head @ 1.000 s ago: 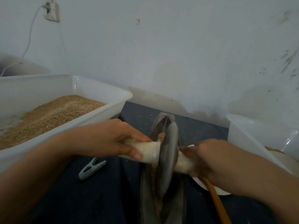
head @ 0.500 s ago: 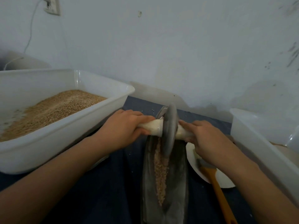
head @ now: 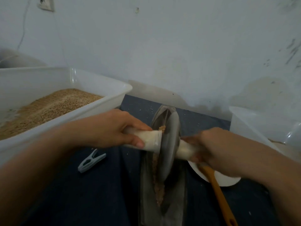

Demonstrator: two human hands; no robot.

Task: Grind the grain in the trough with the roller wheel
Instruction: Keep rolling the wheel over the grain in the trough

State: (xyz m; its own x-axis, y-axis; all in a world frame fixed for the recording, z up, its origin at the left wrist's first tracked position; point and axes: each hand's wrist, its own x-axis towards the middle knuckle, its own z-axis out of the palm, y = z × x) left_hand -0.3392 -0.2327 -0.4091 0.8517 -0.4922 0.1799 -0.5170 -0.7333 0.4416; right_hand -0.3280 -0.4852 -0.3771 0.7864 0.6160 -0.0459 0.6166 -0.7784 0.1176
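Head view gives me the grey metal roller wheel point(head: 169, 144) standing on edge in the long grey metal trough point(head: 162, 193), which lies on the dark blue cloth point(head: 105, 193) between two tubs. My left hand point(head: 112, 128) is curled round the wheel's pale left handle point(head: 149, 140); my right hand point(head: 210, 149) grips the right handle point(head: 185, 150), though it is blurred. A strip of brown ground grain point(head: 158, 185) lies along the trough's channel. The white plastic tub of tan grain point(head: 104, 105) stands to the left, with a grey clothes peg point(head: 91, 161) beside it. A white plate point(head: 223, 178) and an orange-handled utensil point(head: 218, 193) lie to the right.
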